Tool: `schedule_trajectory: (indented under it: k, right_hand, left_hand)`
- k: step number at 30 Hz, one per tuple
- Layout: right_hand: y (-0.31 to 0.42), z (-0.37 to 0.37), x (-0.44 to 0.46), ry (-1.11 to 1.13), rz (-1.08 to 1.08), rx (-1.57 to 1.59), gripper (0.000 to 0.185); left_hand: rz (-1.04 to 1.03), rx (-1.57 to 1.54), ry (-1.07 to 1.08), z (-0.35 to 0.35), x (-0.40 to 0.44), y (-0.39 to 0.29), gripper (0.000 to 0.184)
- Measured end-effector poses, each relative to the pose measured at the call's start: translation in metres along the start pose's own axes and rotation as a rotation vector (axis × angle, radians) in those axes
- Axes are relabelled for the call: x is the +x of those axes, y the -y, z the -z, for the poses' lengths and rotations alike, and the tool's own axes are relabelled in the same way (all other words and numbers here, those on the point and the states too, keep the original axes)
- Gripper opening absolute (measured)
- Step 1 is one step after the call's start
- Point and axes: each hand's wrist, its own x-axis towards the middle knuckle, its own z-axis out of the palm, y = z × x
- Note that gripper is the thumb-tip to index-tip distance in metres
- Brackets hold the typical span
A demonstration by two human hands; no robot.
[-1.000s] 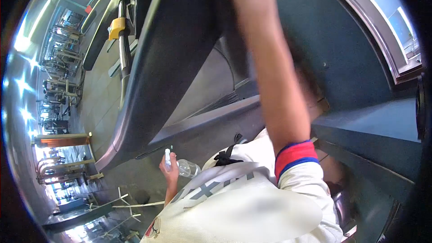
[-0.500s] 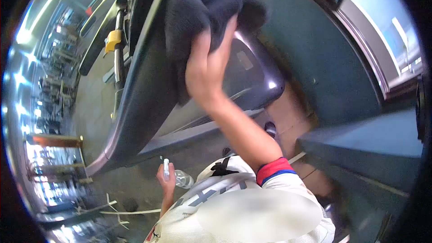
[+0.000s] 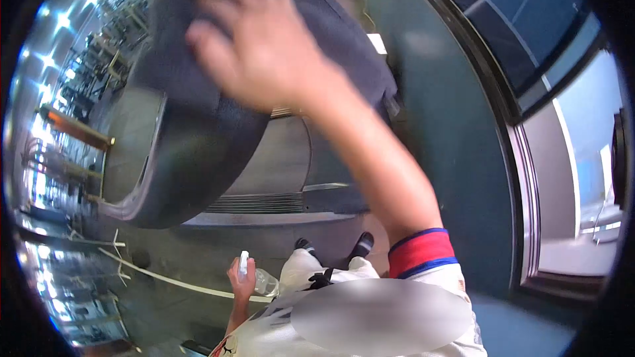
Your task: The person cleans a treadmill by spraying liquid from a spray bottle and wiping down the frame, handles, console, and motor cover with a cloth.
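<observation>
My right hand (image 3: 264, 59) is spread out over a dark cloth (image 3: 169, 59), its fingers apart and blurred by motion. The cloth lies unfolded across the top of a dark treadmill (image 3: 198, 158), and its edges hang over the sides. Whether the palm presses on the cloth or hovers just above it, I cannot tell. Low by my side, my left hand (image 3: 241, 285) is wrapped round the neck of a clear spray bottle (image 3: 266, 283) with a white trigger head.
A dark green wall (image 3: 456, 132) with a framed window (image 3: 529, 33) rises on the right. Rows of gym machines (image 3: 99, 59) stand at the far left. A pale line (image 3: 178, 282) crosses the dark floor behind the treadmill. My shoes (image 3: 360, 244) are beside its base.
The bunched dark cloth is now spread over the treadmill's top. My right hand has gone from gripping it to open fingers. My left hand still holds the spray bottle, and my view has turned.
</observation>
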Motion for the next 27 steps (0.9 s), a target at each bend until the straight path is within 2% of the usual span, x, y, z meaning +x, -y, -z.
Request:
schedule_trajectory:
  k: [1, 3, 4, 8, 9, 11, 12, 14, 15, 16, 17, 18, 21, 23, 26, 27]
  right_hand:
    - [-0.032, -0.017, 0.017, -0.124, 0.017, -0.033, 0.054]
    - [-0.083, -0.017, 0.048, 0.167, -0.116, -0.042, 0.057]
    - [-0.093, -0.015, 0.055, 0.266, -0.275, 0.223, 0.055]
    - [-0.046, -0.005, 0.019, -0.073, 0.055, 0.308, 0.04]
    - [-0.06, -0.005, 0.014, -0.064, 0.021, 0.372, 0.038]
    - [-0.103, -0.01, 0.012, -0.03, -0.154, 0.318, 0.044]
    - [-0.127, -0.01, 0.01, -0.017, -0.302, 0.25, 0.048]
    - [-0.166, -0.008, 0.0, 0.011, -0.667, 0.179, 0.057]
    - [-0.176, -0.015, -0.004, -0.325, -1.201, 0.798, 0.056]
    - [-0.155, 0.01, -0.001, -0.415, -1.372, 0.988, 0.053]
    - [-0.191, 0.008, -0.026, -0.469, -1.462, 0.897, 0.055]
    - [-0.182, 0.023, -0.036, -0.507, -1.414, 1.059, 0.056]
    - [-0.209, 0.06, -0.083, -0.568, -1.421, 1.137, 0.055]
    - [-0.218, 0.088, -0.104, -0.502, -1.387, 1.074, 0.051]
    - [-0.235, 0.126, -0.108, -0.406, -1.476, 1.037, 0.046]
    - [-0.236, 0.136, -0.104, -0.436, -1.499, 1.016, 0.045]
  left_hand:
    - [-0.002, -0.019, 0.028, 0.001, 0.001, -0.024, 0.025]
    - [-0.041, -0.024, 0.036, -0.007, 0.003, -0.047, 0.024]
    - [-0.063, -0.026, 0.046, -0.012, 0.004, -0.056, 0.024]
    - [-0.136, -0.131, 0.088, -0.037, 0.049, -0.123, 0.019]
    - [-0.17, -0.16, 0.167, -0.043, 0.064, -0.135, 0.014]
    - [-0.373, -0.216, 0.13, -0.07, 0.093, -0.165, 0.01]
    - [-0.479, -0.229, 0.098, -0.081, 0.114, -0.184, 0.009]
    - [-0.562, -0.315, 0.006, -0.089, 0.147, -0.245, 0.011]
    - [-0.619, -0.31, -0.074, -0.091, 0.163, -0.273, 0.011]
    - [-0.679, -0.309, -0.16, -0.091, 0.179, -0.302, 0.011]
    - [-0.712, -0.321, -0.204, -0.088, 0.195, -0.328, 0.01]
    - [-0.737, -0.332, -0.254, -0.083, 0.21, -0.351, 0.01]
    - [-0.734, -0.359, -0.42, -0.081, 0.248, -0.404, 0.012]
    - [-0.721, -0.398, -0.516, -0.083, 0.266, -0.427, 0.013]
    - [-0.699, -0.325, -0.69, -0.083, 0.285, -0.459, 0.012]
    - [-0.548, -0.282, -0.718, -0.085, 0.283, -0.471, 0.015]
